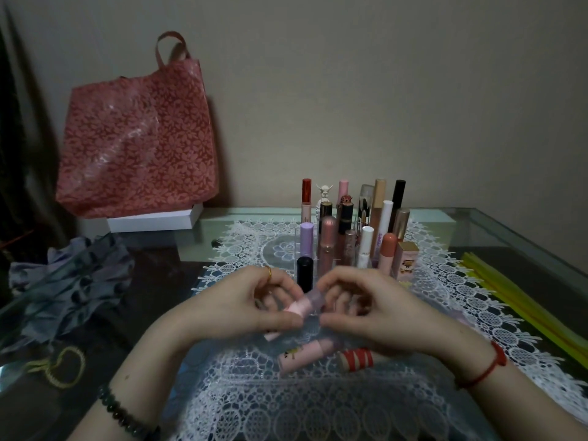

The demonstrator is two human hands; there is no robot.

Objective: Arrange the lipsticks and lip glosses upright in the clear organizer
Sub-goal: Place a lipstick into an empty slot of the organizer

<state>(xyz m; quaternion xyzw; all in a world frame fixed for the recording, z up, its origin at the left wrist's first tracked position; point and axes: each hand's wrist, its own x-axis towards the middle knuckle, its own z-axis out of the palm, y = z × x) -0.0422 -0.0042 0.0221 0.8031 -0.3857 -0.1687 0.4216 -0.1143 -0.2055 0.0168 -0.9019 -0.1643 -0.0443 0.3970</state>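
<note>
The pink lip gloss is held tilted between both hands, with the clear organizer near at its 1 o'clock. I think an uneven pull could make the cap slip off, or the tube could drop onto the pink lipstick and the red-striped lipstick at 6 o'clock. The left hand and right hand face each other, fingers curled, pinching the two ends of the tube.

Table: glass top.
Centre: white lace mat.
Left: grey cloth, white box, yellow coil tie.
Right: yellow strips.
</note>
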